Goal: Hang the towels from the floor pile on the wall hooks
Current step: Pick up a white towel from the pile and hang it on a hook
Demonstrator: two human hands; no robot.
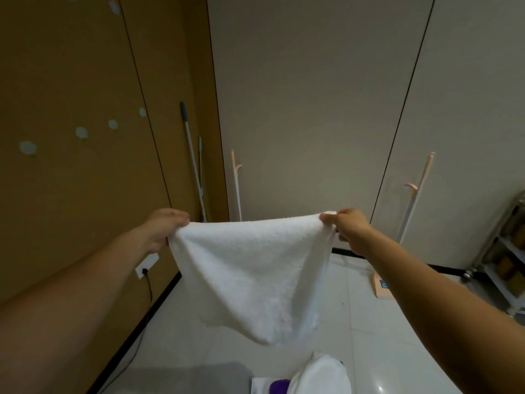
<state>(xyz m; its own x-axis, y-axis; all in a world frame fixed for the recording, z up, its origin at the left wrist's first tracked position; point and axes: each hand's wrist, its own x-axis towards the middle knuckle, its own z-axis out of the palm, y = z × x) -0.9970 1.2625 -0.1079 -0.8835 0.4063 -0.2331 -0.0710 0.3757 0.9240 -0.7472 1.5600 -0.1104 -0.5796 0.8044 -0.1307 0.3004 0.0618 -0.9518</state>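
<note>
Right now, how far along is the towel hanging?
Done: nothing shows hung; the pale wall hooks on the brown wall are bare. In hand: a white towel stretched between left hand and right hand, each pinching a top corner. Left: hang it, then the pile below.

I see the floor pile (pixel 309 376) cut by the bottom edge; the white towel (pixel 252 268) hides the pink stand's (pixel 235 177) base; the right-edge rack (pixel 508 251) is cropped.
</note>
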